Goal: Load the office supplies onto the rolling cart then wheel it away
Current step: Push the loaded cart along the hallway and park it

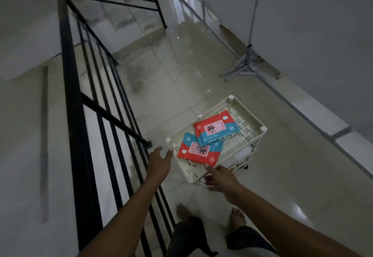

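On the cart's (248, 113) top tray, right of the black railing (68, 75), lie 2 overlapping wipe packs (198, 153). The left hand (160, 160), fingers straight, is just beside its near-left corner. The right hand (221, 178) is at the near rim, grip unclear.

One cart (249, 113) carries two wipe packs, a far pack (217, 128) and a near pack (198, 152). Two hands show, the left hand (160, 160) and the right hand (221, 178). Also two bare feet (181, 210), one railing (68, 75) and one stand (242, 64).
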